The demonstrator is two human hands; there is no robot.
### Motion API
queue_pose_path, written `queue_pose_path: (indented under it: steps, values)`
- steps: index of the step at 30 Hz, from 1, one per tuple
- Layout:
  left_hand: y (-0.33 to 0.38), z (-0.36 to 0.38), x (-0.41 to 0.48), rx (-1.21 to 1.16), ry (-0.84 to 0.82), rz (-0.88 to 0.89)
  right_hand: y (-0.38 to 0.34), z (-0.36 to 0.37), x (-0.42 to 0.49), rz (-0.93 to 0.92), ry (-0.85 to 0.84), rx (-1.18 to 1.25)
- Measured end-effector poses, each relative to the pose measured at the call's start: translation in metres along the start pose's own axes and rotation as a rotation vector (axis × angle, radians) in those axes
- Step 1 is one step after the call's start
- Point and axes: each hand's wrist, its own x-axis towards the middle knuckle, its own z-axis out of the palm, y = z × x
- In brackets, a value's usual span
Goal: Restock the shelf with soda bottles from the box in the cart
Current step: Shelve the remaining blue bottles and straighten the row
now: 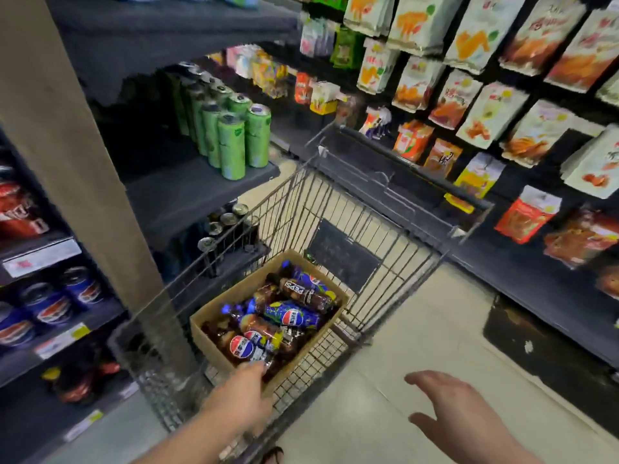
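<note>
A cardboard box point(214, 316) sits in the wire cart point(338, 209), filled with several soda bottles point(288, 316) lying on their sides, with blue Pepsi labels and dark cola. My left hand point(243, 388) reaches over the box's near edge, its fingertips touching the nearest bottle point(248, 348); whether the fingers grip it is hidden by the back of the hand. My right hand point(449, 406) hovers over the floor to the right of the cart, fingers spread, holding nothing. The drinks shelf point(187, 192) stands to the left.
Tall green cans point(234, 139) stand on the middle shelf, dark cans point(222, 226) below. A beige pillar point(77, 169) divides this from blue and red cans point(50, 303) at far left. Snack bags point(502, 112) hang on the right wall. Pale floor point(418, 329) lies between.
</note>
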Motion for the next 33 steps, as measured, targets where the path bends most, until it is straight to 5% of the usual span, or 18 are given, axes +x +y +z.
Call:
queue_pose_path:
  steps: [7,18,24,33]
  values:
    - [0.025,-0.032,0.073,-0.023,0.051,-0.042,-0.003,-0.021,0.134,-0.192,-0.15,-0.126]
    - [0.013,0.007,0.148,-0.163,0.022,-0.382,-0.044,0.014,0.339,-0.406,-0.291,-0.288]
    - [0.043,0.049,0.239,-0.605,0.034,-0.573,-0.02,0.043,0.432,-0.479,-0.339,-0.39]
    - [0.054,0.103,0.336,-1.113,0.366,-0.989,0.003,0.097,0.515,-0.412,-0.33,-0.147]
